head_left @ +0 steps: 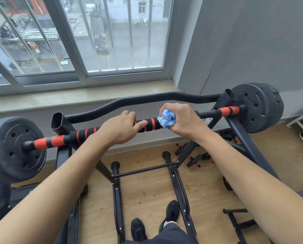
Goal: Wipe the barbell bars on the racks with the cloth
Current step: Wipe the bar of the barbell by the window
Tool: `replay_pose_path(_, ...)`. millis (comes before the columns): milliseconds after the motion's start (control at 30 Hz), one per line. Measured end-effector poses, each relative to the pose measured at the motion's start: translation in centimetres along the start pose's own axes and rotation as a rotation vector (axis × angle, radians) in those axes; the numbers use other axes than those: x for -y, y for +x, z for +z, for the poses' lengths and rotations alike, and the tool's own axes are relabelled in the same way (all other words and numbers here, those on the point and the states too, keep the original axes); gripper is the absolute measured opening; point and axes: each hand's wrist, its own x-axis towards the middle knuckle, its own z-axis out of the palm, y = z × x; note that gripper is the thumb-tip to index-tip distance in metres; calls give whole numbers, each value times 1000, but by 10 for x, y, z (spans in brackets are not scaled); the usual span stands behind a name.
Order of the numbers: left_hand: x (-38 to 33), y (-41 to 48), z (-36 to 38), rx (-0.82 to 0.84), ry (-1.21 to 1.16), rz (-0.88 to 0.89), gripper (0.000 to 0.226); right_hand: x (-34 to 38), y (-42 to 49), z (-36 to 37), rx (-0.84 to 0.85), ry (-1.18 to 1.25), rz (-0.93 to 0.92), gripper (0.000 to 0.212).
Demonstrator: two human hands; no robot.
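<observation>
A barbell bar (80, 134) wrapped in black and orange foam lies across a black rack (59, 120), with black weight plates at its left end (11, 150) and right end (258, 106). My left hand (122, 127) grips the bar near its middle, fingers curled over the top and thumb along the front. My right hand (184, 118) holds a bunched blue and white cloth (166, 118) wrapped round the bar just right of the left hand. A second, curved black bar (147, 101) rests on the rack behind it.
A window sill (76, 99) and barred window run behind the rack. The rack's legs and crossbars (147, 170) stand on the wooden floor in front of my feet (138, 229). Small dumbbells (194, 159) lie on the floor at the right. A grey wall (253, 50) rises on the right.
</observation>
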Motion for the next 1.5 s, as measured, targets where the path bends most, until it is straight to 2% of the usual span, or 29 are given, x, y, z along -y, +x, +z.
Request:
replay_pose_path(67, -3, -13, 18, -225, 258, 130, 65, 1, 1, 2, -23, 9, 18, 23)
replay_pose_path(100, -4, -16, 28, -285, 333, 176, 67, 2, 1, 3, -32, 4, 22, 23)
replay_pose_path(200, 0, -14, 42, -438, 330, 232, 54, 5, 1, 7, -45, -40, 32, 25)
replay_pose_path(267, 2, -10, 41, -465, 315, 229, 48, 5, -1, 9, -43, -73, 19, 26)
replay_pose_path(367, 2, 0, 26, -321, 232, 149, 46, 4, -1, 10, -41, -102, -2, 29)
replay_pose_path(467, 3, 14, 7, -10, 50, 93, 50, 5, 0, 11, -46, -105, -18, 29)
replay_pose_path(533, 3, 17, -2, 132, -99, 77, 51, 5, -2, 12, -48, -93, -20, 28)
replay_pose_path(633, -1, 17, -9, 223, -229, 38, 49, 3, -4, 11, -41, -72, -15, 26)
replay_pose_path(700, -3, 14, -5, 132, -139, 28, 47, 4, -5, 9, -37, -53, -8, 25)
replay_pose_path(800, -3, -1, 23, -270, 173, 80, 44, 5, -1, 9, -72, 11, 26, 26)
replay_pose_path(833, -4, -8, 33, -357, 250, 105, 43, 5, 0, 11, -98, 23, 42, 27)
replay_pose_path(900, -6, -17, 45, -432, 333, 120, 47, 10, 1, 16, -151, -7, 62, 29)
replay_pose_path(1033, -2, -9, 43, -435, 319, 156, 50, 15, -10, 22, -162, -100, 26, 36)
replay_pose_path(1133, -1, -3, 29, -316, 240, 136, 48, 9, -11, 18, -111, -120, -40, 36)
replay_pose_path(1233, 3, 8, 13, -79, 134, 93, 48, 6, -8, 18, -87, -105, -53, 37)
replay_pose_path(1367, 11, 29, -9, 393, -341, -23, 54, 6, -16, 20, -96, -75, -92, 37)
replay_pose_path(1500, 14, 35, -18, 547, -549, -114, 63, 0, -24, 19, -46, -95, -151, 40)
